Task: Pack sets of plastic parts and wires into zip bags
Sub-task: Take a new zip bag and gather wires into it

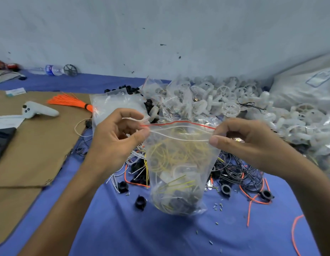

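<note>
so both hands, left hand and right hand, pinch the zip bag mouth; behind the bag white plastic wheels, beside it black wires.

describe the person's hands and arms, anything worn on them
Both are bare. The left hand and right hand wear no gloves, and no rings show on the fingers in view. No watch, band or sleeve shows on the left forearm or the right forearm, which are uncovered down to the frame edge. The nails that show look short and unpainted.
</note>
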Available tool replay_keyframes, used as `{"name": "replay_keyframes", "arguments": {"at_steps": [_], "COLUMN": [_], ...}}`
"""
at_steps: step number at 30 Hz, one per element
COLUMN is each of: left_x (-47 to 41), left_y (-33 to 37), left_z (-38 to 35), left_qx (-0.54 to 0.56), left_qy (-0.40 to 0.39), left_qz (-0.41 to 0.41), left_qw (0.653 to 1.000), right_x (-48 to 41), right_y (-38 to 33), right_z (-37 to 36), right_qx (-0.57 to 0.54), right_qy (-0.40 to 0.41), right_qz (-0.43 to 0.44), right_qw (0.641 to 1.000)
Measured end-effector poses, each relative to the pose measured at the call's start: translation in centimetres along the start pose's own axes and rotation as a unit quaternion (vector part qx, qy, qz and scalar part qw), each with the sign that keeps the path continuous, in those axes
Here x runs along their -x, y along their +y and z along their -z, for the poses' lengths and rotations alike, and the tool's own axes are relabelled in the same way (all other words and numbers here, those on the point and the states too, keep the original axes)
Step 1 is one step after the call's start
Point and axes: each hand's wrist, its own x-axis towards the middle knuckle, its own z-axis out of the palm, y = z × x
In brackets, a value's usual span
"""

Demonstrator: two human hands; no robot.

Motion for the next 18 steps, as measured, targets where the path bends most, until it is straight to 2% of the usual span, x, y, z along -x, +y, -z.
{"name": "replay_keyframes", "arguments": {"at_steps": [4,9,18], "left_x": [0.6,1.1,1.8], "left_y": [0.4,1.4,1.4], "left_z": [-0.8,-1.9,-1.5], "left_qx": [0.001,-0.003,-0.042], "left_qy": [-0.008,-0.031,-0.021], "left_qz": [-0.014,-0.040,-0.050], "left_qw": [1.000,0.999,0.998], "right_x": [-1.2,-3.8,-4.1], "right_y": [-2.3,-6.3,-6.6], "right_z": [-0.3,-3.1,-5.1], "right_qx": [0.073,0.252,0.249], "right_qy": [0.029,-0.049,-0.068], "right_qz": [0.045,0.133,0.142], "right_qw": [0.996,0.957,0.956]}}
